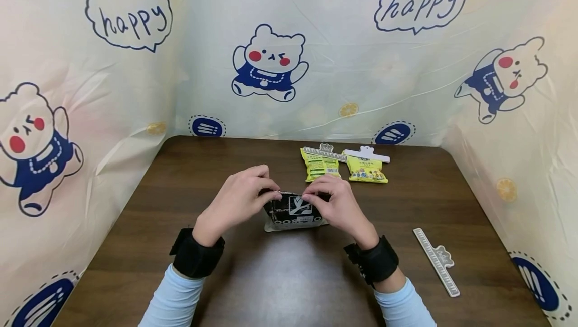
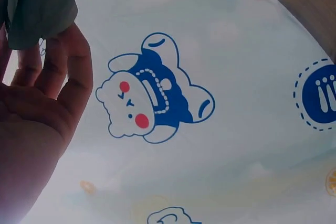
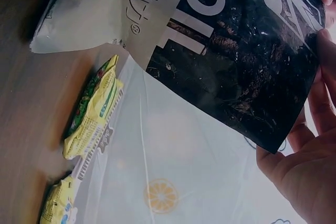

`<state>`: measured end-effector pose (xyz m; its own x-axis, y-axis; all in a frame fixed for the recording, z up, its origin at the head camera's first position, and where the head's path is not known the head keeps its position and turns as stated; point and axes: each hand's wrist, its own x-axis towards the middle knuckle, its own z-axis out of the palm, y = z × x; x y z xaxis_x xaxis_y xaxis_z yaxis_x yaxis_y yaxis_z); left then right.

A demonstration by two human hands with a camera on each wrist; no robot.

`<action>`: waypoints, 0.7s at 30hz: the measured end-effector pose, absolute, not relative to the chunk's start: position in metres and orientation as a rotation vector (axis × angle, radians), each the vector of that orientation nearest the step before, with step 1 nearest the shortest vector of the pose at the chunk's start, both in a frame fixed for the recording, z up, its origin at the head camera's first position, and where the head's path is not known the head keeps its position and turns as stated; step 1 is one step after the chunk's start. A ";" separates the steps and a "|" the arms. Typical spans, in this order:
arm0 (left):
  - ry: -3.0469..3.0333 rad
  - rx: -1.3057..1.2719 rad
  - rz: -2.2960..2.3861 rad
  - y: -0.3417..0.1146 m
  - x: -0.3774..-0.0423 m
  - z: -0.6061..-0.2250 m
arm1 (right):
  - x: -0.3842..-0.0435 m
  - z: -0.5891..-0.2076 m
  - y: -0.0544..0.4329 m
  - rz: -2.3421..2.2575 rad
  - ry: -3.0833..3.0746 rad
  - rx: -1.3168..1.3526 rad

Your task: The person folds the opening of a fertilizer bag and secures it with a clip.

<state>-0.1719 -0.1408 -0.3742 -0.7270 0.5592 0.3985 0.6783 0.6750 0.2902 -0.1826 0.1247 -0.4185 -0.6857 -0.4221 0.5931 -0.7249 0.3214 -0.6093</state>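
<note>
A black and grey pouch with white print stands upright on the table, its grey bottom resting on the wood. My left hand pinches the left end of its top edge between thumb and fingers. At the right end of the same edge, my right hand has thumb and fingers closed on the film. The right wrist view shows the pouch's dark front stretched toward that hand. Only the grey back of the pouch shows over the left fingers in the left wrist view.
Behind the right hand lie two yellow snack packets, one with a clear sealing clip on its top, the other with a white clip. A loose clip lies on the right of the brown table. Printed cloth surrounds the table.
</note>
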 end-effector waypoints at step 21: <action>-2.520 -1.075 -0.653 -0.123 -0.168 -0.382 | -0.181 -0.423 0.121 1.373 -2.256 1.010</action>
<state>-0.1677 -0.1226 -0.3824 -0.6639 0.5911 0.4581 0.7392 0.6117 0.2819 -0.1813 0.1214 -0.4228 -0.7020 -0.4063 0.5848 -0.7062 0.2909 -0.6455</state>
